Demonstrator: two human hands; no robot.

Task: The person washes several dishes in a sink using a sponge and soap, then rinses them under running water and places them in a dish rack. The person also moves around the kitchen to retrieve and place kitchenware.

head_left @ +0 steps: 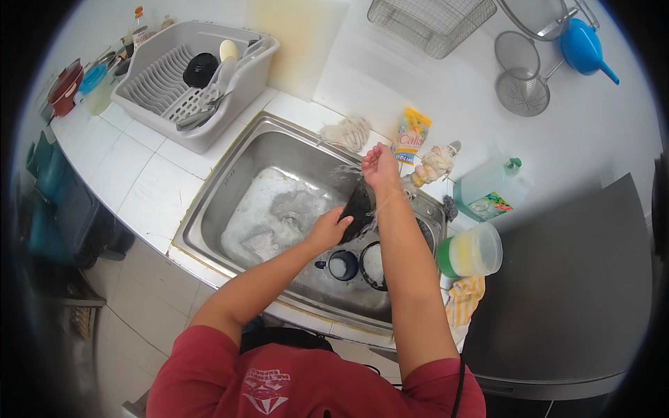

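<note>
My left hand (330, 228) grips the edge of a black dish (358, 213) over the stainless steel sink (209, 201), thumb on top. My right hand (380, 165) is raised beside the faucet, which has cloth (436, 163) wrapped round it; its fingers are curled, and whether they hold anything cannot be told. Water splashes about the right wrist and the dish. Below the dish, a dark blue mug (343, 265) with suds in it stands in the sink, next to a black-rimmed round vessel (373, 265) partly hidden by my right forearm. White foam (261, 214) covers part of the sink floor.
A grey dish rack (209, 137) with a black bowl (200, 70) and utensils stands at the upper left. Behind the sink lie a rag (347, 134) and a yellow packet (413, 133). A detergent jug (483, 193), a clear tub (473, 251) and a striped cloth (464, 299) are at the right.
</note>
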